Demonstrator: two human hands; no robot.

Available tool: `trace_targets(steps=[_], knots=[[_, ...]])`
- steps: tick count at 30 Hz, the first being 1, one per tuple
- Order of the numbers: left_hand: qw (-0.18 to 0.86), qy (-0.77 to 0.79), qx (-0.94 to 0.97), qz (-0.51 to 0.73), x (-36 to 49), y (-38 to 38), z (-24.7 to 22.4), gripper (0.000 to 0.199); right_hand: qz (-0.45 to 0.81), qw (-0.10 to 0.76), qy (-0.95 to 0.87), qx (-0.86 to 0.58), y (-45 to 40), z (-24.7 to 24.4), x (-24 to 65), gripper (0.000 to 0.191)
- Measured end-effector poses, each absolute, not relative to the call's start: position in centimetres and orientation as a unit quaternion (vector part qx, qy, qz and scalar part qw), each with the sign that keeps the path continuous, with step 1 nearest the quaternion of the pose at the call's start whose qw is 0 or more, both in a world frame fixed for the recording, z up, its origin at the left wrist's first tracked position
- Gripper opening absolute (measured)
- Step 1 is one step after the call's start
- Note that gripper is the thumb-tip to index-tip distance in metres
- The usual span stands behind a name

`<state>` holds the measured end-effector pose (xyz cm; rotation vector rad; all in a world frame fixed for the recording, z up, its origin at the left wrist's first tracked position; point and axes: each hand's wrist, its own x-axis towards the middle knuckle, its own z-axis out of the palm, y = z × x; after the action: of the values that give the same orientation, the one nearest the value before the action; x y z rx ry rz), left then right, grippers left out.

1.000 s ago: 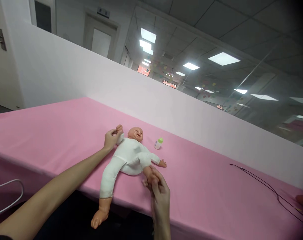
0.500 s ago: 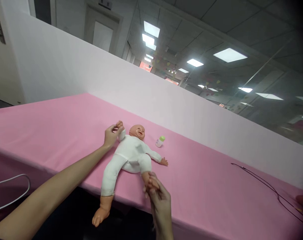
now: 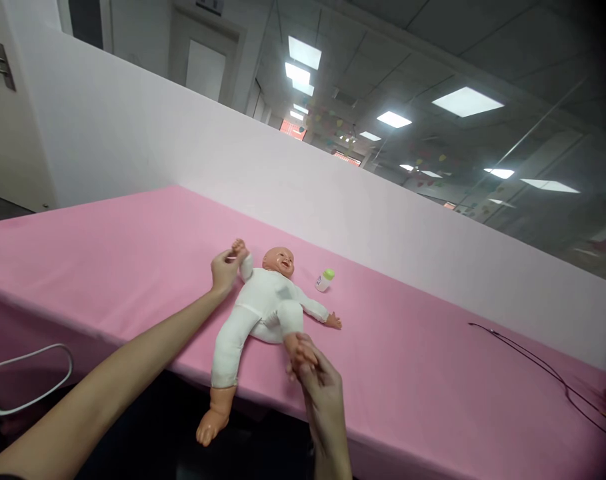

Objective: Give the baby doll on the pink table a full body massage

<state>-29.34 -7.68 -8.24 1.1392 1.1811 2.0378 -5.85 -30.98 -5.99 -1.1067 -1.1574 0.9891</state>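
A baby doll (image 3: pixel 261 297) with a white cloth body lies on its back on the pink-covered table (image 3: pixel 413 373), head toward the wall. My left hand (image 3: pixel 225 269) is closed on the doll's raised hand at the left. With its fingers wrapped round one foot, my right hand (image 3: pixel 323 385) holds the doll's leg lifted and bent near the table's front edge. The doll's other leg hangs past that edge. Its other arm rests stretched out on the cloth. Beside the head stands a small bottle (image 3: pixel 325 281) with a green cap, touched by neither hand.
A thin dark cable (image 3: pixel 537 363) runs along the table's right side. A white cable loop (image 3: pixel 30 405) hangs at the lower left. Behind the table rises a white partition wall (image 3: pixel 303 197), and a door (image 3: pixel 13 133) is at the far left.
The view has shifted slightly. The doll's hanging leg appears a little further right and higher, and its lifted foot slightly higher. Both hands keep their hold.
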Motion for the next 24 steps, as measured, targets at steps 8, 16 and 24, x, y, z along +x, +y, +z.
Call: trace_targets(steps=[8, 16, 24], knots=[[0.331, 0.470, 0.207, 0.792, -31.4, -6.2, -9.1, 0.032, 0.496, 0.622, -0.389, -0.464, -37.4, -11.4, -4.8, 0.050], [0.264, 0.410, 0.511, 0.708, -28.0, -9.1, -7.4, 0.030, 0.429, 0.615, -0.472, -0.464, -28.4, -4.8, -7.4, 0.046], [0.240, 0.410, 0.663, 0.578, -27.8, -10.5, -7.9, 0.031, 0.416, 0.563, -0.543, -0.464, -23.7, -4.3, -10.6, 0.043]])
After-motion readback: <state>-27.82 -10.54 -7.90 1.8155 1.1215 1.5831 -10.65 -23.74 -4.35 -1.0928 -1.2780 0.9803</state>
